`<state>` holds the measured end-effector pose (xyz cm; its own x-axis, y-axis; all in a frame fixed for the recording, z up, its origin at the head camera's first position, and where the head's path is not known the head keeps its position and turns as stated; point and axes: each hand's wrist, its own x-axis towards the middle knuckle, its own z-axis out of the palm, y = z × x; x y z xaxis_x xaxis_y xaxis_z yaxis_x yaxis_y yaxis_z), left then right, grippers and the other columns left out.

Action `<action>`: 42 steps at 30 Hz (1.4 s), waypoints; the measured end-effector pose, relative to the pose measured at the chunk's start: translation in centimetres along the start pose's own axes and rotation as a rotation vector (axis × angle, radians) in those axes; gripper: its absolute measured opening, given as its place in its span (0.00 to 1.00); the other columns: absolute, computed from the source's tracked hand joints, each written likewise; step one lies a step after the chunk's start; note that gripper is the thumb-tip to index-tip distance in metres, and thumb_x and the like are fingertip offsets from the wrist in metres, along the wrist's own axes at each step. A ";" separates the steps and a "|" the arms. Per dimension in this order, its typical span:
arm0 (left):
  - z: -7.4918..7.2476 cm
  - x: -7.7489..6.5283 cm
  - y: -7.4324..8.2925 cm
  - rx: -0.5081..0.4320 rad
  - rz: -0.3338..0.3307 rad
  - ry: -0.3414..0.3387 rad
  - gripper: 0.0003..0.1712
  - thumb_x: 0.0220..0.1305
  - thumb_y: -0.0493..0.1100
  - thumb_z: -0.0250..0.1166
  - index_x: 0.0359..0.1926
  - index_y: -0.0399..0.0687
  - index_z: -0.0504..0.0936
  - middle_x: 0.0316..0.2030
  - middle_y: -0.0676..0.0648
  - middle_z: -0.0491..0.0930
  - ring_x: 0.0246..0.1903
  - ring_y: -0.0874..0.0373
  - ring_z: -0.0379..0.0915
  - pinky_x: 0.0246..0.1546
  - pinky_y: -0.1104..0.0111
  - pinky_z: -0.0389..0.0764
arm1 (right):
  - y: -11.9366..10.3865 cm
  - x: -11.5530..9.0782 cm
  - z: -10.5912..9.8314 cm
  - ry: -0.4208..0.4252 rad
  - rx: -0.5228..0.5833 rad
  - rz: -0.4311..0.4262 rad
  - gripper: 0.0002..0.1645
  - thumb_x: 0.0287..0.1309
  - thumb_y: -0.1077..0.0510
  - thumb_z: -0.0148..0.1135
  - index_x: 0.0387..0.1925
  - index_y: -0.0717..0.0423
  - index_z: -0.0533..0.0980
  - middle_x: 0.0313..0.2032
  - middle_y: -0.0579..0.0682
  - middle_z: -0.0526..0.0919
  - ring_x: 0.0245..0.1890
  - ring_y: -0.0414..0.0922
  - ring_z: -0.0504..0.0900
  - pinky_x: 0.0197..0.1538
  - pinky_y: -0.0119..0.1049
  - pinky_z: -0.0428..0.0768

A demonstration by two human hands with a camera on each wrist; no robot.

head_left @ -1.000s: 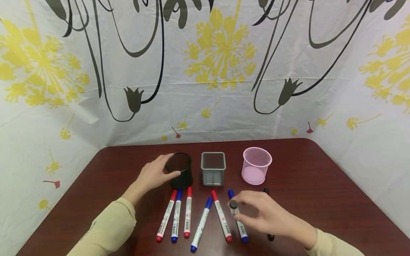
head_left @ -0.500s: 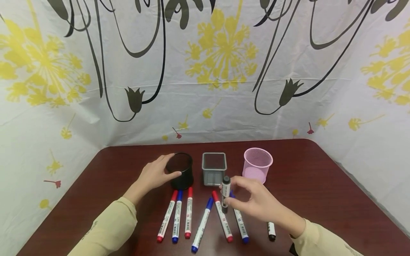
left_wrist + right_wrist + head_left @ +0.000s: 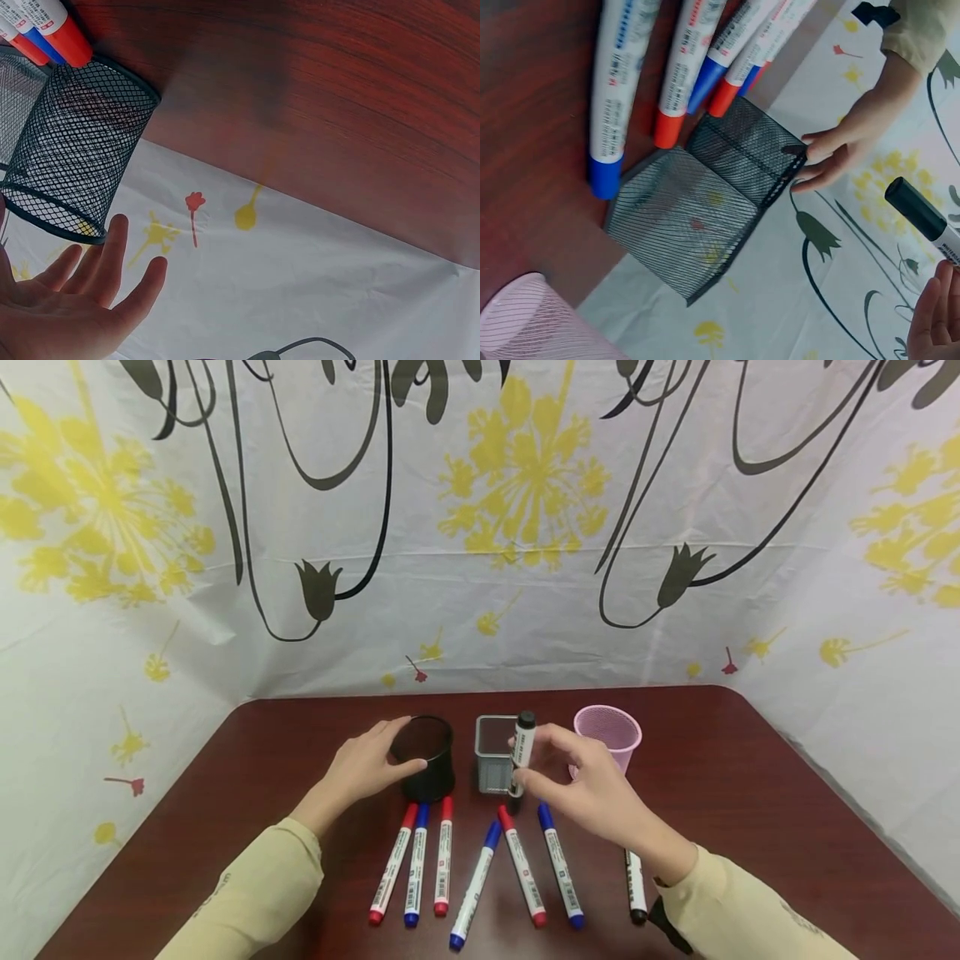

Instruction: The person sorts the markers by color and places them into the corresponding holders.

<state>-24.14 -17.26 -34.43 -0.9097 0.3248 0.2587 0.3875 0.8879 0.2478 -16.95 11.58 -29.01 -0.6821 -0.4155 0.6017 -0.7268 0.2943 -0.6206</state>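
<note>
In the curved grip of the left hand (image 3: 369, 767) stands a black cup (image 3: 432, 778). Between the hands is a grey cup (image 3: 492, 772); partly before it, a white marker (image 3: 523, 747) with black ends points cap (image 3: 527, 720) up, nearly upright, leaning slightly toward the right hand (image 3: 588, 785) pinching it.

Place: a desk-like spot screened off around you; home or office, you cannot tell.
Table: your dark red-brown, wood-grained tabletop (image 3: 735, 793) with rounded far corners.
Walls: creased white sheeting (image 3: 465, 602) printed with yellow dandelions faces you and flanks both sides.
Stationery: white-barrelled markers (image 3: 443, 860) and a round black mesh pen cup (image 3: 431, 781) before you.
</note>
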 end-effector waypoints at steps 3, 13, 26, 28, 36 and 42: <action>-0.1 0.0 0.1 0.001 -0.004 -0.004 0.43 0.50 0.65 0.59 0.61 0.45 0.62 0.52 0.41 0.68 0.25 0.57 0.70 0.38 0.52 0.71 | 0.0 0.7 0.1 0.005 0.015 0.017 0.12 0.48 0.59 0.64 0.36 0.49 0.73 0.26 0.40 0.78 0.25 0.38 0.77 0.27 0.32 0.73; -0.2 0.1 0.1 0.001 -0.017 -0.018 0.43 0.49 0.66 0.59 0.62 0.47 0.62 0.52 0.42 0.69 0.23 0.61 0.69 0.38 0.53 0.71 | -0.5 2.5 0.5 0.042 0.038 0.010 0.13 0.48 0.62 0.64 0.39 0.58 0.74 0.29 0.43 0.78 0.28 0.40 0.76 0.31 0.33 0.74; -0.2 0.2 0.1 0.006 -0.019 -0.021 0.44 0.49 0.66 0.59 0.62 0.47 0.62 0.51 0.42 0.69 0.22 0.63 0.68 0.38 0.53 0.71 | -0.4 4.6 1.3 0.080 0.031 0.065 0.13 0.48 0.62 0.64 0.38 0.56 0.75 0.29 0.42 0.78 0.29 0.39 0.76 0.31 0.34 0.75; -0.2 0.3 0.1 0.006 -0.018 -0.019 0.44 0.49 0.66 0.59 0.62 0.48 0.62 0.50 0.42 0.70 0.23 0.63 0.69 0.37 0.53 0.71 | 0.2 4.8 1.5 0.084 0.021 0.071 0.13 0.48 0.59 0.64 0.38 0.52 0.76 0.30 0.40 0.78 0.31 0.37 0.76 0.31 0.34 0.75; -0.1 0.2 0.1 0.004 -0.014 -0.018 0.43 0.49 0.64 0.60 0.62 0.48 0.62 0.48 0.43 0.70 0.23 0.64 0.69 0.36 0.54 0.71 | 0.9 5.9 2.0 0.109 0.017 0.071 0.13 0.48 0.58 0.64 0.39 0.52 0.76 0.29 0.41 0.78 0.28 0.37 0.76 0.31 0.34 0.75; -0.1 0.3 0.1 0.005 -0.021 -0.015 0.43 0.48 0.65 0.60 0.62 0.48 0.62 0.48 0.43 0.71 0.23 0.62 0.69 0.36 0.55 0.71 | 1.1 6.8 2.5 0.115 0.018 0.078 0.13 0.49 0.57 0.64 0.39 0.52 0.76 0.29 0.43 0.79 0.27 0.38 0.76 0.31 0.35 0.74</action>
<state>-24.34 -17.15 -34.20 -0.9199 0.3105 0.2397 0.3673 0.8963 0.2483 -22.25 6.93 -26.84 -0.7421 -0.2901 0.6042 -0.6702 0.3060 -0.6762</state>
